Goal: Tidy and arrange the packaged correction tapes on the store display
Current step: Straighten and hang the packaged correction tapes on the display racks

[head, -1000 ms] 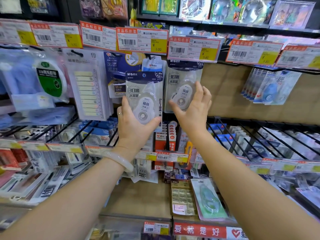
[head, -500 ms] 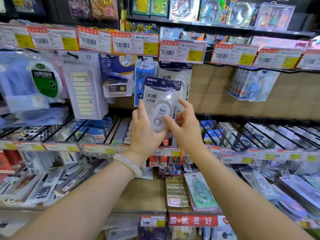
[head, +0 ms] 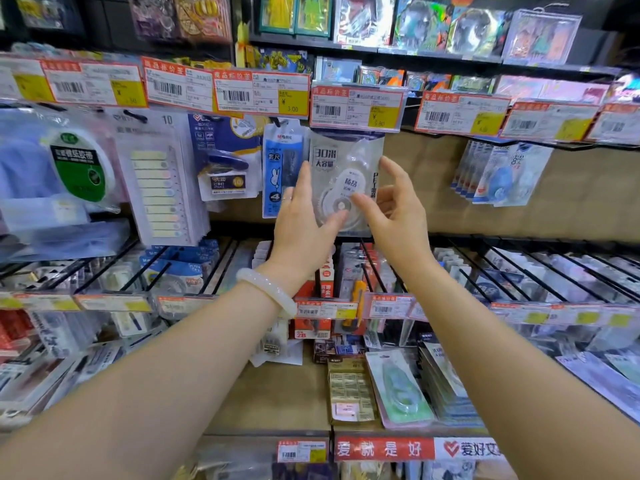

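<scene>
A clear packaged correction tape (head: pixel 346 157) with a white dispenser hangs at the front of its peg, under a red and yellow price tag (head: pixel 356 109). My left hand (head: pixel 304 223) is at its lower left, fingers straight up along the left edge and thumb lying on the front of the pack. My right hand (head: pixel 394 209) is at its lower right, fingers loosely bent. Its forefinger tip touches the pack's front and its thumb points up beside the right edge. Neither hand grips the pack. More packs of the same kind hang behind it, mostly hidden.
A blue ruler pack (head: pixel 280 174), a stapler pack (head: pixel 225 161) and sticky tabs (head: pixel 159 192) hang to the left. Blue correction tapes (head: pixel 502 174) hang at right. Wire racks (head: pixel 519 271) of stationery jut out below. A green correction tape pack (head: pixel 398 386) lies on the bottom shelf.
The pack my left hand held in front of the display has gone up and right onto the peg with the others. Both hands have loosened around it.
</scene>
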Demonstrator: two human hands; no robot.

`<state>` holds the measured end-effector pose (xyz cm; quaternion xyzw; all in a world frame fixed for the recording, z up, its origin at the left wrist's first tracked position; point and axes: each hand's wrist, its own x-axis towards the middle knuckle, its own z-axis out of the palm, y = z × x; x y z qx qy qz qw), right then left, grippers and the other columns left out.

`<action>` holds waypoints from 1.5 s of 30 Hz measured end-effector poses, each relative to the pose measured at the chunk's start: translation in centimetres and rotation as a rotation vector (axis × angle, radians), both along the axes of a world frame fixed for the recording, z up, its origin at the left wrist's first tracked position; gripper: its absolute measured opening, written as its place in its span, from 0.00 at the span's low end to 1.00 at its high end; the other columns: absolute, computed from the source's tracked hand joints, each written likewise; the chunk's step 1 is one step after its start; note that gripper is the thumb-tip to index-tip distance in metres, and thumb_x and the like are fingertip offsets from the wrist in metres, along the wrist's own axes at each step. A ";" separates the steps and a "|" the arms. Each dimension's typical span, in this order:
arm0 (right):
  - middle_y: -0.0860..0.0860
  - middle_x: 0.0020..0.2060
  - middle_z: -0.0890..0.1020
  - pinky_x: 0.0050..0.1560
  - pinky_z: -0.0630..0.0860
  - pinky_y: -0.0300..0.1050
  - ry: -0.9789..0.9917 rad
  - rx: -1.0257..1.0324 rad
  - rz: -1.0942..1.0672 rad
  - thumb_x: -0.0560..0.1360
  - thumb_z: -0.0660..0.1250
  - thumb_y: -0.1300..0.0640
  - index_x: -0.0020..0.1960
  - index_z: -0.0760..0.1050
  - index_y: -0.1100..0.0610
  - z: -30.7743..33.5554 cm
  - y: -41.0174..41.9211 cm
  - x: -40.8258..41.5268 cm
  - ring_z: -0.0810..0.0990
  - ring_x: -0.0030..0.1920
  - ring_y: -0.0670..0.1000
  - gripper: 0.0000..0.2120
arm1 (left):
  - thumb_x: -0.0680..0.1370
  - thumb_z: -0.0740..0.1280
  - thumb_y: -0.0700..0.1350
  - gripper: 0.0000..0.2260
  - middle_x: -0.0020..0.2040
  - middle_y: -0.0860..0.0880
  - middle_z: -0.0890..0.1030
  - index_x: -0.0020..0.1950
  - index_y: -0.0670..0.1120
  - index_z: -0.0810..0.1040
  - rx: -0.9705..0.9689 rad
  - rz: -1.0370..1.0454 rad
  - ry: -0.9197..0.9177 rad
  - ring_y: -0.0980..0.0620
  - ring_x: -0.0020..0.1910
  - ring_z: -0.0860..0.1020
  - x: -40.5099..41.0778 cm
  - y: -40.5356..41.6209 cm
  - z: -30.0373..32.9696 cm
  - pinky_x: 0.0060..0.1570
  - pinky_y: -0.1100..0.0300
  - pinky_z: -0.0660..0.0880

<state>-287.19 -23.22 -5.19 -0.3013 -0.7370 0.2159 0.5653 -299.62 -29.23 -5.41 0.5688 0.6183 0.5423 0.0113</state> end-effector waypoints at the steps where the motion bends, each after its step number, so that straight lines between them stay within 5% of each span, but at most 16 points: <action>1: 0.44 0.41 0.74 0.44 0.73 0.33 -0.005 0.009 -0.002 0.76 0.67 0.52 0.72 0.62 0.50 0.2 0.2 0.0 0.74 0.42 0.46 0.27 | 0.76 0.68 0.50 0.37 0.74 0.44 0.62 0.78 0.47 0.49 -0.008 0.002 0.002 0.49 0.74 0.58 0.0 0.2 0.2 0.68 0.61 0.57; 9: 0.39 0.38 0.72 0.41 0.70 0.28 -0.027 0.022 -0.020 0.76 0.67 0.53 0.72 0.63 0.51 -0.8 0.7 -0.1 0.72 0.37 0.39 0.27 | 0.77 0.67 0.50 0.37 0.68 0.42 0.67 0.78 0.43 0.48 -0.027 0.027 0.032 0.48 0.69 0.65 0.1 0.8 -1.0 0.55 0.72 0.57; 18: 0.39 0.40 0.74 0.41 0.72 0.29 -0.007 0.000 -0.025 0.77 0.66 0.54 0.70 0.67 0.53 -0.5 1.6 -0.1 0.73 0.38 0.40 0.22 | 0.76 0.67 0.51 0.36 0.68 0.41 0.67 0.77 0.42 0.51 -0.028 0.050 0.004 0.47 0.69 0.65 0.5 1.5 -0.5 0.61 0.66 0.61; 25: 0.46 0.46 0.73 0.52 0.76 0.47 -0.014 -0.051 -0.094 0.75 0.68 0.50 0.68 0.65 0.50 -0.9 2.6 -1.0 0.75 0.47 0.49 0.24 | 0.76 0.68 0.50 0.34 0.65 0.41 0.65 0.77 0.45 0.54 -0.044 0.108 -0.010 0.47 0.65 0.67 0.0 2.7 -1.5 0.55 0.71 0.57; 31: 0.47 0.49 0.73 0.51 0.75 0.49 -0.019 -0.027 -0.121 0.76 0.66 0.49 0.69 0.65 0.51 -1.4 2.8 -1.3 0.75 0.49 0.50 0.24 | 0.76 0.68 0.50 0.31 0.65 0.42 0.71 0.76 0.47 0.59 -0.032 0.117 0.010 0.49 0.63 0.68 -0.4 3.5 -2.2 0.57 0.69 0.63; 35: 0.49 0.49 0.73 0.52 0.76 0.50 -0.023 -0.023 -0.118 0.76 0.66 0.50 0.68 0.65 0.53 -1.5 2.5 -1.3 0.76 0.48 0.51 0.24 | 0.74 0.70 0.49 0.32 0.65 0.43 0.71 0.74 0.45 0.61 -0.049 0.134 0.019 0.48 0.65 0.68 -0.4 3.1 -2.4 0.64 0.57 0.67; 45: 0.54 0.62 0.69 0.65 0.67 0.48 -0.184 -0.046 -0.217 0.75 0.67 0.50 0.70 0.62 0.57 -3.5 0.3 0.4 0.68 0.64 0.53 0.28 | 0.74 0.70 0.50 0.41 0.71 0.39 0.60 0.76 0.39 0.48 -0.239 0.172 0.026 0.43 0.72 0.59 0.7 -0.3 -3.5 0.69 0.56 0.58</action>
